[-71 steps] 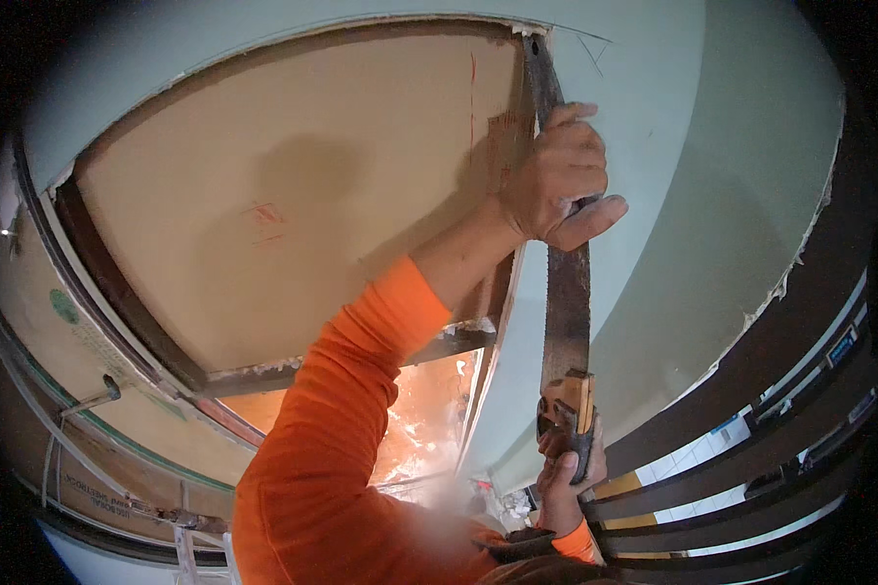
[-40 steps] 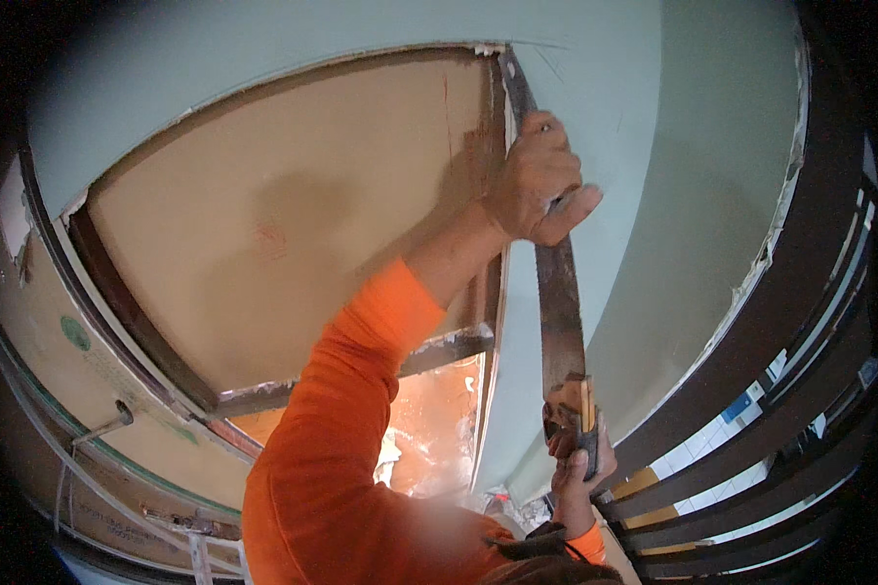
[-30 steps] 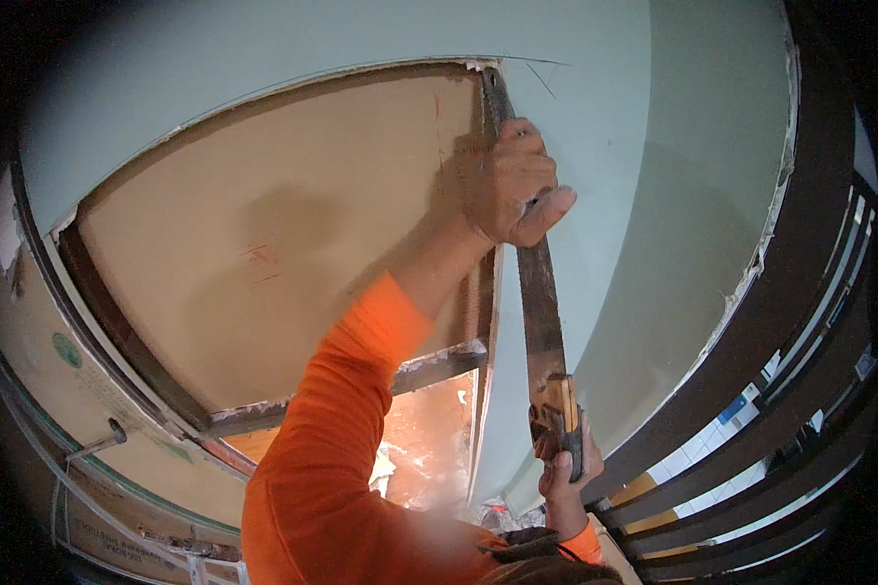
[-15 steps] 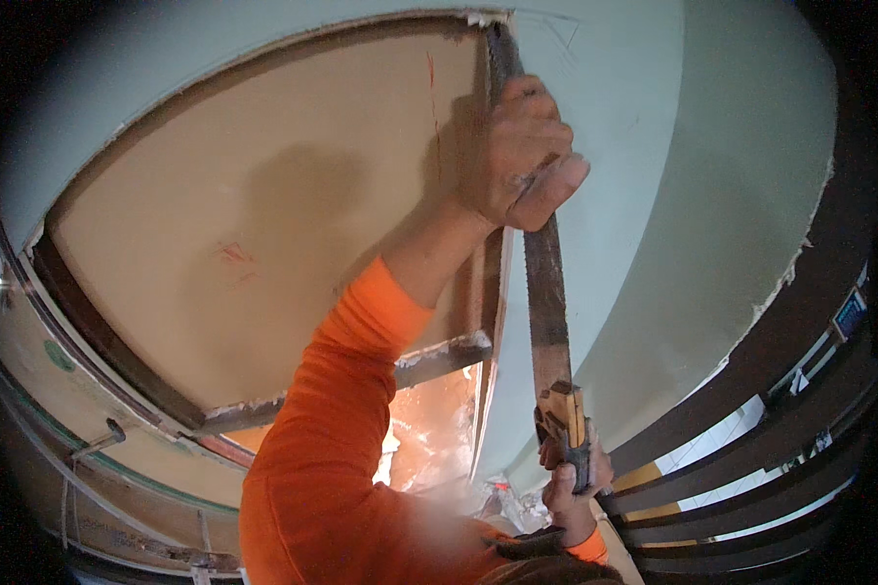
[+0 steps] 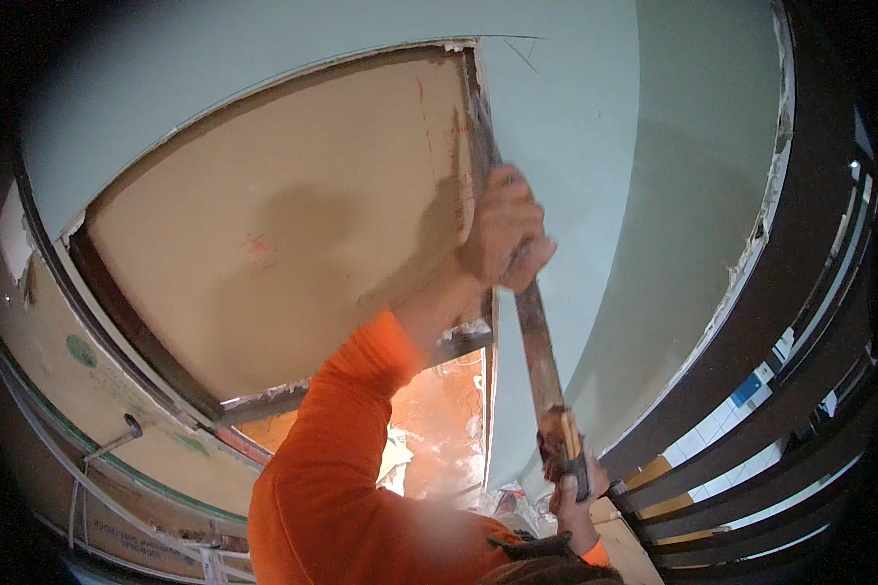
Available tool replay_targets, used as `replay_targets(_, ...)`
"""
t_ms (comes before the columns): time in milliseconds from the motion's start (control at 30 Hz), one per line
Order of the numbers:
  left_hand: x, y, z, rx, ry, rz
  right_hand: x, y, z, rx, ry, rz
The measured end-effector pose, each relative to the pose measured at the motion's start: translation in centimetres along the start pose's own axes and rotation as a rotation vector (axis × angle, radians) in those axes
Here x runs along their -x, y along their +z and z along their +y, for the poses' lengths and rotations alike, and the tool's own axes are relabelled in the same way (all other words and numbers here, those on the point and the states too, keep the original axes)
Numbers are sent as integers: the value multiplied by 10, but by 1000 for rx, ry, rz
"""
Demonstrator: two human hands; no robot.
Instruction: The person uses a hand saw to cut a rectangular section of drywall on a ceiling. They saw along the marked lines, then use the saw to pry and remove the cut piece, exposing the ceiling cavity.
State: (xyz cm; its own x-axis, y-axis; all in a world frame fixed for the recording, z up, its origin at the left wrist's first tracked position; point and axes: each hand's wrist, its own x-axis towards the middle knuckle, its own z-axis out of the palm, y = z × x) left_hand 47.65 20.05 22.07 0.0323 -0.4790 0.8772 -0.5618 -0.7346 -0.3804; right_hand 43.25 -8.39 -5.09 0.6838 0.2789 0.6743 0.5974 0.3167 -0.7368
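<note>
My left hand (image 5: 505,226), beyond an orange sleeve (image 5: 346,414), is wrapped round the upper part of a long hand saw blade (image 5: 537,341); it is smeared by motion. Lower down, my right hand (image 5: 574,507) grips the saw's handle (image 5: 574,468). The blade lies along the right edge of a framed opening in a pale blue-green board (image 5: 580,146), its blurred tip short of the top corner. Inside the frame is a tan panel (image 5: 273,214) with red marks and shadows. Thin pencil lines show on the pale board above the corner.
Below the panel is a brightly lit gap (image 5: 439,409) with debris. At the left are board edges, metal channels and a short pipe (image 5: 112,444). Dark slats (image 5: 732,497) with gaps run along the right, beside the board's ragged white edge (image 5: 756,244).
Since half a second ago my left hand and the saw's tip have moved down, away from the opening's top corner, and the handle is slightly lower. The view has shifted too.
</note>
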Motion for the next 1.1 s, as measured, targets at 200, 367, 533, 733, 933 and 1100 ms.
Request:
replay_targets(200, -40, -11, -34, -111, 10, -89, -52, 19, -15, -74, -96, 11)
replay_targets(367, -49, -15, -40, -132, -57, -60, -60, 32, -5, -175, -69, 43)
replay_targets(533, -45, -20, -65, -110, 63, -73, -61, 50, 13, -117, -201, 34)
replay_targets(733, -44, -16, -75, -83, 138, -61, -62, 75, 30, -107, -236, 45)
replay_targets(933, -46, -18, -75, -112, 81, -92, -68, 53, 19, -68, -71, 15)
replay_targets(1100, -28, -10, -75, -15, 47, 32, -66, 20, 12, 78, -15, -181)
